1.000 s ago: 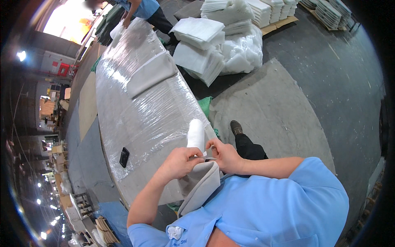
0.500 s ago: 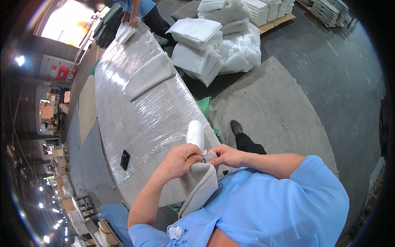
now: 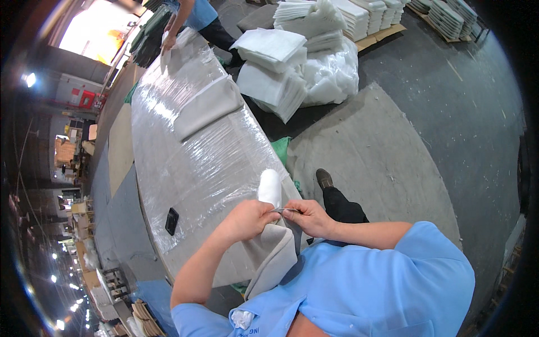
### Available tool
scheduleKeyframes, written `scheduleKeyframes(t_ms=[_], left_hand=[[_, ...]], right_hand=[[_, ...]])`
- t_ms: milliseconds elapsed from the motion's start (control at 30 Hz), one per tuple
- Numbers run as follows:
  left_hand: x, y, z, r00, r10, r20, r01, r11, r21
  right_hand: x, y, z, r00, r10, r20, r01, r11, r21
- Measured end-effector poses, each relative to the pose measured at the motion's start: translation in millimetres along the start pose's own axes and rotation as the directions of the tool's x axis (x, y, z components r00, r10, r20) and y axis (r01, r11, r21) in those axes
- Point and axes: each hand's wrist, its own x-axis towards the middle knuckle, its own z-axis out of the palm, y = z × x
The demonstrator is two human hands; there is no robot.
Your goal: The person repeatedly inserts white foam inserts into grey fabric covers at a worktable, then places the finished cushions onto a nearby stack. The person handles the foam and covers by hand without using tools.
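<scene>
A grey cloth piece (image 3: 275,247) hangs from my two hands over the near edge of the table, its lower part folded and resting against my shirt. My left hand (image 3: 251,219) pinches its top edge between thumb and fingers. Close beside it, my right hand (image 3: 310,218) pinches the same edge, with a short stretch of edge taut between the thumbs. Just beyond my hands a white roll (image 3: 269,188) lies on the table, its near end hidden behind the hands and cloth.
The long table (image 3: 208,151) has a plastic-wrapped top. On it lie a black phone (image 3: 172,221) and a folded grey cloth (image 3: 209,106). A co-worker's hand (image 3: 168,41) is at the far end. Stacked white sheets (image 3: 272,84) stand on the floor to the right.
My hands have drawn slightly apart, and the cloth edge between them is straighter. At the far end, the co-worker's hands have shifted left and the white item there is less visible.
</scene>
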Motion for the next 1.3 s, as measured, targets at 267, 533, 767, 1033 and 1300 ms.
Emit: scheduleKeyframes(t_ms=[267,533,767,1033,1300], left_hand=[[13,-18,15,0.819,0.382,-0.428,-0.192,0.885,0.424],[49,-57,39,0.777,0.300,-0.553,-0.269,0.953,0.138],[63,-62,36,0.813,0.203,-0.546,-0.272,0.961,-0.046],[83,-58,21,0.775,0.127,-0.620,-0.273,0.951,-0.147],[102,-64,20,0.770,-0.138,-0.623,-0.177,0.892,-0.416]], right_hand=[[16,-3,-10,0.976,-0.209,-0.068,0.170,0.913,-0.370],[46,11,-14,0.952,-0.287,-0.102,0.205,0.852,-0.482],[77,8,-29,0.975,-0.218,-0.037,0.187,0.901,-0.391],[101,3,-29,0.976,-0.131,-0.175,0.081,0.959,-0.270],[127,25,-29,0.950,-0.111,-0.292,0.028,0.961,-0.274]])
